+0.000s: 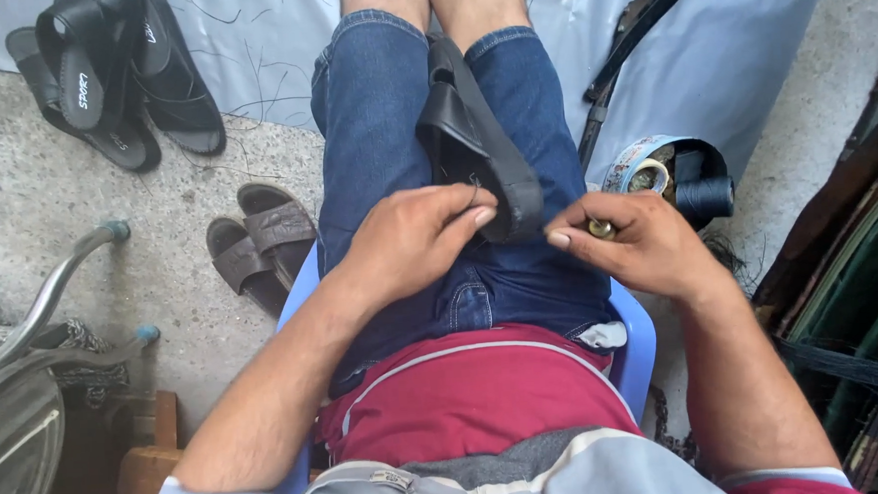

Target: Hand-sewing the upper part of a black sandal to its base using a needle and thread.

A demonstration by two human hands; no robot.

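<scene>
A black shoe (473,140) lies clamped between my knees, sole edge toward me. My left hand (414,240) rests on my lap at the shoe's near end, fingertips pinched on a thin dark thread (474,187) that loops up from the shoe. My right hand (639,241) is closed around a small tool with a brass-coloured end (601,230), just right of the shoe's near end. I sit on a blue plastic chair (639,332) in denim shorts.
A round tin (645,161) with a dark blue thread spool (705,198) sits right of my leg. Black sandals (115,79) and brown sandals (258,241) lie on the concrete at left. A metal frame stands far left, dark boards and cloth far right.
</scene>
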